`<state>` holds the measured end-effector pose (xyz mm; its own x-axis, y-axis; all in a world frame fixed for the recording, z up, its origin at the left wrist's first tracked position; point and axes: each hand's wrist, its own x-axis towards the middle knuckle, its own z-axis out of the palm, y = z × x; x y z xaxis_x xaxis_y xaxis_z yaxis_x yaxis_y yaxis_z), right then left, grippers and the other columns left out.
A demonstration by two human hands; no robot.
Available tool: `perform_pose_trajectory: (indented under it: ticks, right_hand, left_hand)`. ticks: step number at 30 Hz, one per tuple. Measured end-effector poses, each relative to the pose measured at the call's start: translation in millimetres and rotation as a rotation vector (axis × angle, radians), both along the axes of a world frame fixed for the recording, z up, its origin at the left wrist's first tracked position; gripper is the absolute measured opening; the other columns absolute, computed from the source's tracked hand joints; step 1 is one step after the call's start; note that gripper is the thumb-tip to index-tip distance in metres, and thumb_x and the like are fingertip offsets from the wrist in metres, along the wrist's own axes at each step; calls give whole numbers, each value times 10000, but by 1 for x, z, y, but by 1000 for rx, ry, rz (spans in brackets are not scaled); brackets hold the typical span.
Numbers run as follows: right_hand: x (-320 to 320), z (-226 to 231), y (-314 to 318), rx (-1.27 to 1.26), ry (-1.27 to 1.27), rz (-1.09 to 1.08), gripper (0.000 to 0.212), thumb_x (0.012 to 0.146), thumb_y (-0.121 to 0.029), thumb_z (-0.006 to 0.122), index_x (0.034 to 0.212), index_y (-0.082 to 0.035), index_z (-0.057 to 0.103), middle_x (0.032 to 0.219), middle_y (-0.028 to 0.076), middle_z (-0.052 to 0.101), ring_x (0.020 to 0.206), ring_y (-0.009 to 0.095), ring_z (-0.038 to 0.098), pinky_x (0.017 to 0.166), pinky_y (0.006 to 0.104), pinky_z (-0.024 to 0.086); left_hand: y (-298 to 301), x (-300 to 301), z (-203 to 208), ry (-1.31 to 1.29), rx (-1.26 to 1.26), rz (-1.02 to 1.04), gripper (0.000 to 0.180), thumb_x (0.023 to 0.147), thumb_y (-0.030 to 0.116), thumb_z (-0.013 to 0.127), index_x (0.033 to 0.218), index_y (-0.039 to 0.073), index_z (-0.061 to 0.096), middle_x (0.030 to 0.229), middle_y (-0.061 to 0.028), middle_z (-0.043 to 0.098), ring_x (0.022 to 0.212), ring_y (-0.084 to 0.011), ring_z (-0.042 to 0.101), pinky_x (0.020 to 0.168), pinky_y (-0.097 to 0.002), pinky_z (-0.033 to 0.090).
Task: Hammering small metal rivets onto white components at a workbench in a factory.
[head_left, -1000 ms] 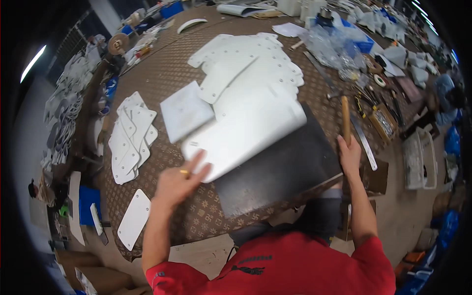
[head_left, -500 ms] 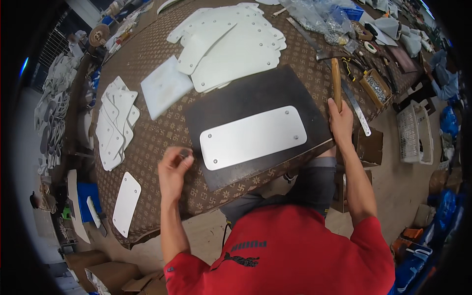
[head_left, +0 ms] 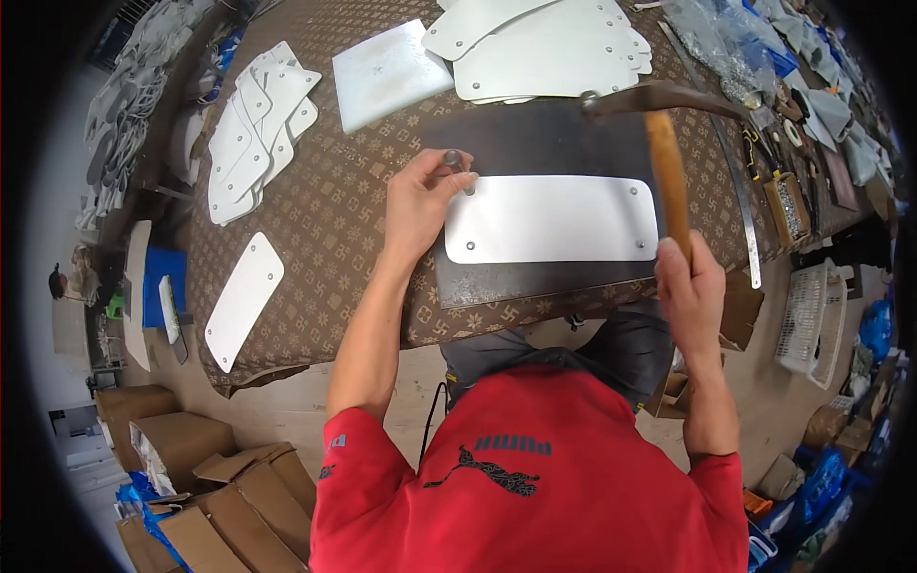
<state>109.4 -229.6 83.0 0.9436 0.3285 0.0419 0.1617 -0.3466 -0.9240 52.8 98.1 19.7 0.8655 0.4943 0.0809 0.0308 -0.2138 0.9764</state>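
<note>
A white panel (head_left: pixel 554 222) with rounded corners and metal snap studs lies on a dark flat plate (head_left: pixel 535 141) at the table's near edge. My left hand (head_left: pixel 415 212) pinches a short metal punch (head_left: pixel 452 159), which stands nearly upright over the panel's far left corner. The fingers hide the stud there, and I cannot tell whether the tip touches it. My right hand (head_left: pixel 692 291) is closed round the wooden handle of a hammer (head_left: pixel 670 167). Its metal head is raised above the far right part of the dark plate, slightly blurred.
Stacked white panels lie at the back (head_left: pixel 544 57) and on the left (head_left: pixel 250 143). One single panel (head_left: pixel 245 301) is at the near left. A white block (head_left: pixel 387 76) sits between the stacks. A steel ruler (head_left: pixel 748 239) and a small box of metal parts (head_left: pixel 787 205) are on the right.
My left hand has brought the punch from beside the plate to the panel's far left corner. The hammer has turned, its head now towards the left. The view has shifted.
</note>
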Motion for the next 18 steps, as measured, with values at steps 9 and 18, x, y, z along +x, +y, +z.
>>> perform_pose_trajectory:
  ticks: [9, 18]
  right_hand:
    - [10, 106, 13, 639, -2, 366, 204, 1009, -262, 603, 974, -65, 638, 684, 9, 607, 592, 142, 572, 509, 283, 415]
    - [-10, 35, 39, -374, -55, 317, 227, 1046, -222, 560, 901, -47, 567, 641, -32, 498, 544, 63, 432, 493, 249, 336]
  left_hand:
    - [-1, 2, -6, -32, 135, -35, 198, 854, 80, 760, 1030, -5, 730, 873, -79, 693, 782, -149, 646, 732, -290, 504]
    - [-8, -21, 5, -50, 140, -3, 172, 877, 70, 736, 1029, -11, 725, 909, -72, 690, 796, -135, 651, 728, -283, 504]
